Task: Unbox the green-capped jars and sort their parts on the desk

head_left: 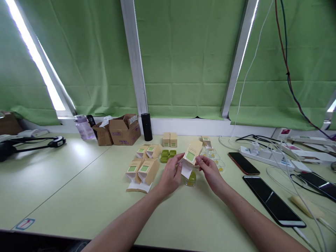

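Between both hands is a small beige carton [193, 150] with a green square on its face and a white flap hanging loose at its lower end. My left hand [172, 171] grips its left side, and my right hand [208, 169] pinches the lower right edge. Just below the carton, a green-lidded clear container [191, 179] sits on the table. Several similar cartons [147, 169] stand to the left with flaps unfolded. Green containers [168, 155] are grouped behind my left hand. Clear pieces with yellow spots [217, 161] lie behind my right hand, partly hidden.
Two closed cartons [170, 139] and another open one [206, 141] stand farther back. Phones [273, 199], a power strip [265, 157] and loose cables lie at right. A black cylinder [146, 127], cardboard box [125, 131] and purple bottle [84, 127] line the back left.
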The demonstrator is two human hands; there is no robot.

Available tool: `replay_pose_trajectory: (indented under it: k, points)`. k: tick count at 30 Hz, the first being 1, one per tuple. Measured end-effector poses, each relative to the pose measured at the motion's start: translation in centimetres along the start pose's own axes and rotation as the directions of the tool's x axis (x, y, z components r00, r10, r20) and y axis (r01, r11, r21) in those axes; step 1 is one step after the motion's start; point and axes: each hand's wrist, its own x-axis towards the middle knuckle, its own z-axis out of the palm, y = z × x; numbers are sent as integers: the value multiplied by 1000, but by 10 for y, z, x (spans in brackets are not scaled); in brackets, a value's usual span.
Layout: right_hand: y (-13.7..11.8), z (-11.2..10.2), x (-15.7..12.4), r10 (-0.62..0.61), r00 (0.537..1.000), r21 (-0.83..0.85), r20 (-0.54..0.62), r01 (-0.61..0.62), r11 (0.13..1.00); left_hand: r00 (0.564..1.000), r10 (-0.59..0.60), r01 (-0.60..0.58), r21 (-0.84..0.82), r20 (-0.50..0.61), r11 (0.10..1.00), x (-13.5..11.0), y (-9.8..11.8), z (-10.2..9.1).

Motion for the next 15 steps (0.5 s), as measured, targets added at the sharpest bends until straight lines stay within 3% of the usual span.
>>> replay_pose_trajectory:
  k: [6, 15]
  points:
    - [-3, 4, -2, 1, 1000, -4, 24, -1, 1000, 998, -25, 25, -1, -61, 1000, 1, -4, 4]
    - [-7, 5, -4, 3, 996, -47, 94, 1, 999, 996, -80, 72, -182, -37, 981, 4, 2, 8]
